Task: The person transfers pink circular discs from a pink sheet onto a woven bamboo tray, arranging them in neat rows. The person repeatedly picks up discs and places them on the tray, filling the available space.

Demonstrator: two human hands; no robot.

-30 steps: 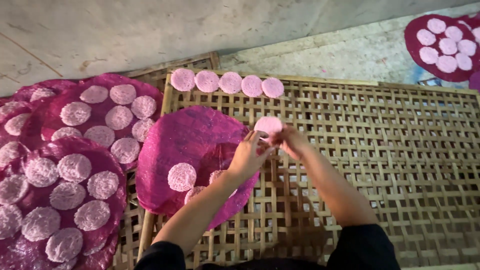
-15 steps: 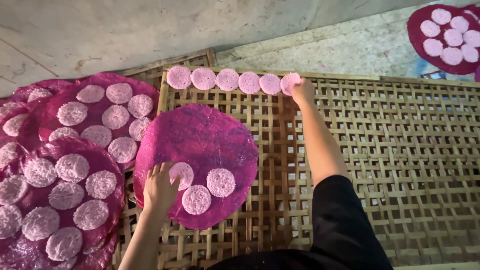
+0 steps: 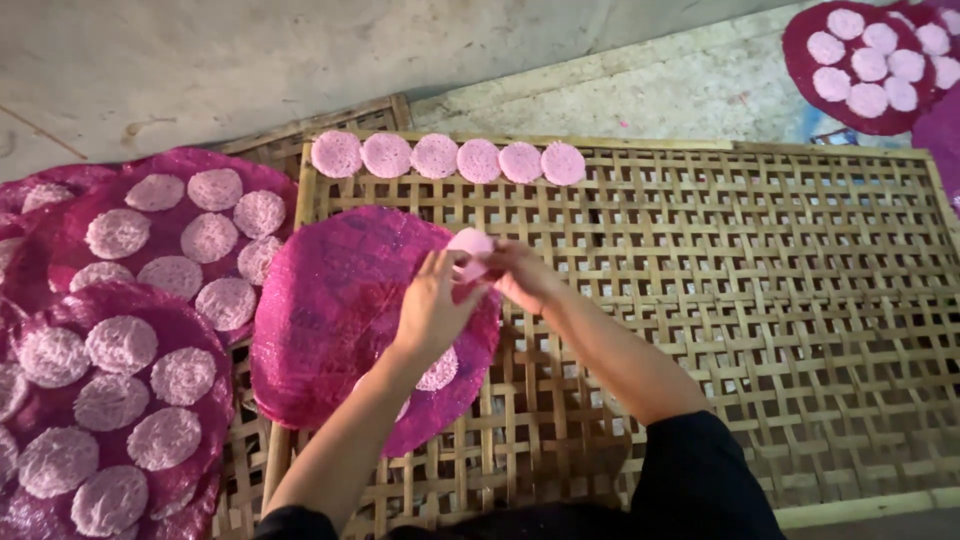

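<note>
Head cam, looking down. Both hands meet over the upper right edge of the magenta round mat, which lies on the woven bamboo rack. Left hand and right hand: fingertips of both pinched together on 1 pale pink disc, held just above the mat, approx. flat; exact finger overlap can't be told. On the mat under the left forearm: 1 more pale disc, partly hidden; a 2nd may sit beside it, unclear. Along the rack's far edge: row of 6 pink discs, side by side, touching or nearly so. Left of the rack: stacked magenta mats w/ discs, upper mat approx. 9 discs, lower mat approx. 9 visible, some cut by the frame. Top right corner: another mat w/ discs, approx. 8 in view, on the concrete floor.
</note>
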